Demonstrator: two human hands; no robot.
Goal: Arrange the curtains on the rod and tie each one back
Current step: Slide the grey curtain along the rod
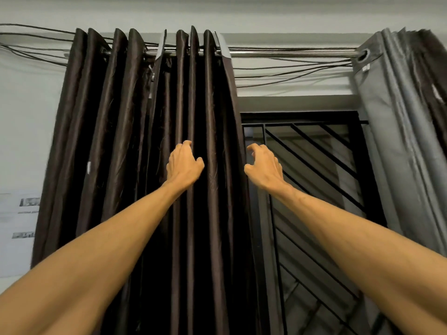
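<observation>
Dark brown curtain [135,141], hung by eyelets and bunched in deep pleats across the left and centre of the frame; grey curtain [396,141] gathered at the upper right. Both ride the metal rod [290,53] that runs along the top. Your left hand [185,163], at mid-frame, curls its fingers round one front pleat, with the thumb on the fold beside it. Your right hand [264,163] sits at the dark curtain's free right-hand edge, fingers hooked and thumb at the hem; whether it actually holds cloth cannot be told. No tie-back is visible, so the step in hand is judged to be evening out the pleats. Work fold by fold: draw each pleat sideways with a light, level pull so the eyelets slide rather than bind, and keep the spacing even. Mind the loose cables [290,68] strung just behind the rod. Between the two curtains shows the barred window [314,153].
</observation>
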